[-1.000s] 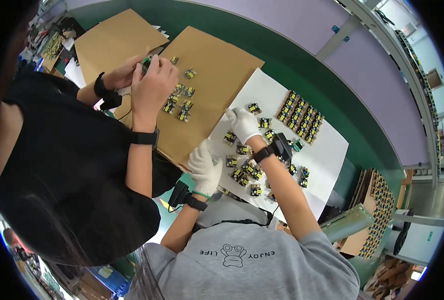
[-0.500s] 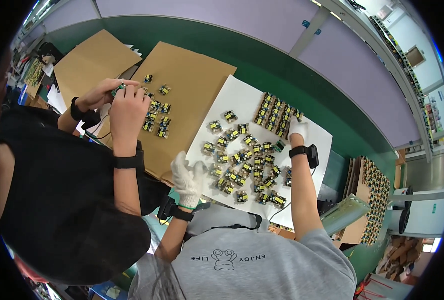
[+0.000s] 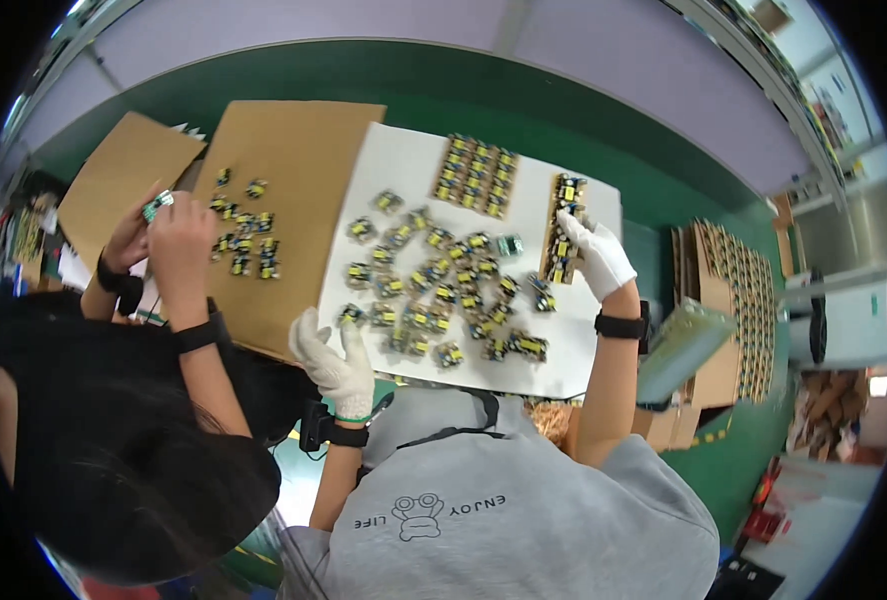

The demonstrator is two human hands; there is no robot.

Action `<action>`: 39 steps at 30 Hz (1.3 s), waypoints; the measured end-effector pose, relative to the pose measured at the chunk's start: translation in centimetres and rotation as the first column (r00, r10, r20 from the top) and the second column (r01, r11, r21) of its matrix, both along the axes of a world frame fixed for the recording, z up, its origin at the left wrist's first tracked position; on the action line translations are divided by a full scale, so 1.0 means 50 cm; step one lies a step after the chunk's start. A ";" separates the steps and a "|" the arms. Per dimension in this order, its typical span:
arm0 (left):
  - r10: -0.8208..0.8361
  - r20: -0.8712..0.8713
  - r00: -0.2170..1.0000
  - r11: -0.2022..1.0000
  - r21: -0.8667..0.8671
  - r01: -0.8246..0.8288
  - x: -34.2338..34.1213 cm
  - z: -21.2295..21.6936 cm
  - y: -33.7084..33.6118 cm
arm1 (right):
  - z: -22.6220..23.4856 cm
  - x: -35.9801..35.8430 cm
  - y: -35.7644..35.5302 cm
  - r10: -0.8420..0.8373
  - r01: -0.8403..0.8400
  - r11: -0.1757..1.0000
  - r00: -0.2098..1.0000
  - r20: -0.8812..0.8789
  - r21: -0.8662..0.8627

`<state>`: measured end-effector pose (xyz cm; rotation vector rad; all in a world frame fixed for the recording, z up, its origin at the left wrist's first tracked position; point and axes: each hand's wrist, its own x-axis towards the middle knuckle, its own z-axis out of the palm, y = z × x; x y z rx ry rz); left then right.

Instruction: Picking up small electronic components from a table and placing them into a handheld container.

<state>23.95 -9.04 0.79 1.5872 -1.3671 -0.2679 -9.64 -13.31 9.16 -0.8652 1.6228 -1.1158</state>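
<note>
My right hand, in a white glove, has its thumb and fingers closed on a strip of small circuit boards with yellow-topped parts. The strip lies at the right side of the white sheet, apart from a block of similar board strips. My left hand, also gloved, hovers at the sheet's near left edge with fingers spread and nothing in them. Between my hands, many loose circuit boards are scattered over the sheet. A single green board sits among them, near the strip.
On my left, a co-worker's hands hold a small green board above brown cardboard bearing more loose boards. Stacked panels of boards and a translucent wrapped bundle stand to my right. A green-and-purple partition runs behind.
My right hand has drawn one strip of boards away from the block, to its right. The left hand stays open near the sheet's edge. The whole view has turned somewhat.
</note>
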 end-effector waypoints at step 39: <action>-0.584 0.215 0.783 0.793 -0.054 0.606 -0.437 0.041 0.145 | -0.209 -0.237 0.512 -0.697 0.676 0.620 0.243 -0.674 -0.397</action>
